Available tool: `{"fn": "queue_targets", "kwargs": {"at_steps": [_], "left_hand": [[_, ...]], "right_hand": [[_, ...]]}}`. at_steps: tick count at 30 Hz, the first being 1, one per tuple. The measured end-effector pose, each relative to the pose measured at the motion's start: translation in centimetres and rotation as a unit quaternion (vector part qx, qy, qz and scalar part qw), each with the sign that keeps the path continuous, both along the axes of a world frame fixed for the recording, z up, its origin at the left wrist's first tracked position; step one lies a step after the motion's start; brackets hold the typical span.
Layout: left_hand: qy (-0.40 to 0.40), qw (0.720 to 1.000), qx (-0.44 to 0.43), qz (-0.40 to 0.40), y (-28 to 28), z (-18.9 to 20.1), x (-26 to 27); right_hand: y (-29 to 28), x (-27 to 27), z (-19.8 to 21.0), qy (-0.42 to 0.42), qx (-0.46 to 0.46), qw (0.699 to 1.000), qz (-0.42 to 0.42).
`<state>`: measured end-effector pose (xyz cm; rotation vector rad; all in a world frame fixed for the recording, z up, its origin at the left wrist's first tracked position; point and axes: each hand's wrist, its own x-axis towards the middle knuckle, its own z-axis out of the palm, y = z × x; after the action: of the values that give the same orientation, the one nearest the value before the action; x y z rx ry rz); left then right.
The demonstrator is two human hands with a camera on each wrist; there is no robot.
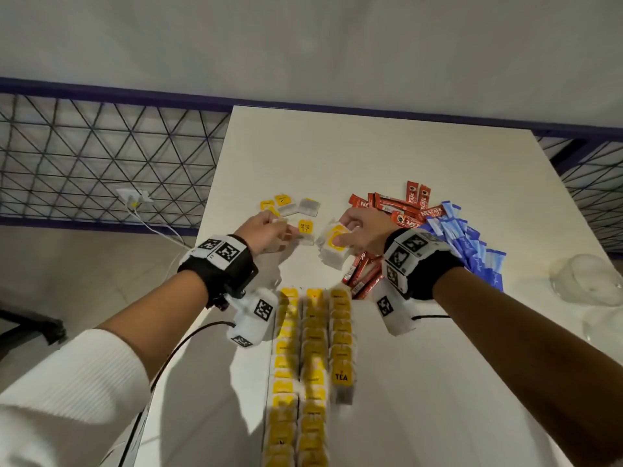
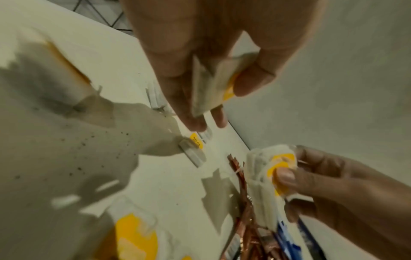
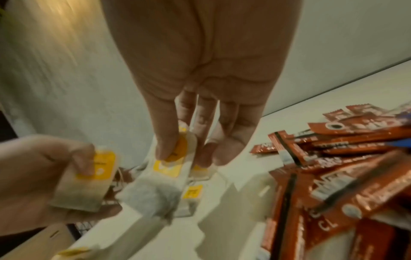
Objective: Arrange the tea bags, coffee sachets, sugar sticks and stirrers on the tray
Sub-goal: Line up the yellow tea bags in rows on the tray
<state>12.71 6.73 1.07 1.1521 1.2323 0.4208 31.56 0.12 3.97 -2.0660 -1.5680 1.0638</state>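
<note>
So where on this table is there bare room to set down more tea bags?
Bare table lies beyond the loose tea bags and coffee sachets, to the far edge. Another patch lies right of the tea rows. Between the hands it is crowded; blue sticks fill the right.

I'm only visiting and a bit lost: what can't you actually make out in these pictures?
- Tea bag rows, head view: blurred, cut off by the bottom edge; count unclear.
- Bundle of tea bags in the right hand: fingers cover it; number unknown.
- Tea bag in the left hand, left wrist view: print hidden by the thumb.
- Stirrers: none identifiable.
- Glass object: washed out, unidentifiable.
</note>
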Motion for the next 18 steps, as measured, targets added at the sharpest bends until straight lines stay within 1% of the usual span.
{"fn": "queue_targets", "kwargs": {"at_steps": [2,3,6,8,10,11,13,14,16,18], "left_hand": [[-0.062,0.996,-0.066,0.017,-0.6,0.9,-0.6],[-0.079,0.992,-0.093,0.018,-1.1,1.5,-0.9],[-0.088,0.984,-0.153,0.030,-3.2,2.9,-1.8],[-0.108,0.972,-0.206,0.007,-4.8,3.2,-2.4],[-0.151,0.954,-0.257,-0.020,-6.0,3.2,-3.4],[-0.179,0.945,-0.275,-0.019,-6.5,3.1,-3.8],[-0.216,0.930,-0.296,-0.017,-7.5,3.3,-4.7],[-0.219,0.930,-0.295,-0.024,-7.9,3.3,-5.1],[-0.213,0.936,-0.278,-0.043,-8.7,3.5,-5.9],[-0.207,0.941,-0.263,-0.047,-9.1,3.5,-6.7]], "right_hand": [[-1.0,-0.9,1.6,0.056,-0.009,0.998,0.017],[-1.5,-1.5,2.4,0.077,-0.016,0.997,0.024],[-2.6,-3.8,4.4,0.121,-0.035,0.990,0.055],[-3.0,-5.5,5.1,0.126,-0.039,0.987,0.092],[-3.3,-7.3,5.2,0.113,-0.046,0.985,0.124],[-3.5,-8.1,5.0,0.105,-0.050,0.984,0.136],[-3.9,-9.5,4.5,0.086,-0.053,0.985,0.143],[-4.2,-10.1,4.2,0.073,-0.050,0.987,0.137],[-4.8,-10.9,3.7,0.045,-0.035,0.992,0.109],[-5.5,-11.4,3.2,0.040,-0.015,0.997,0.064]]}}
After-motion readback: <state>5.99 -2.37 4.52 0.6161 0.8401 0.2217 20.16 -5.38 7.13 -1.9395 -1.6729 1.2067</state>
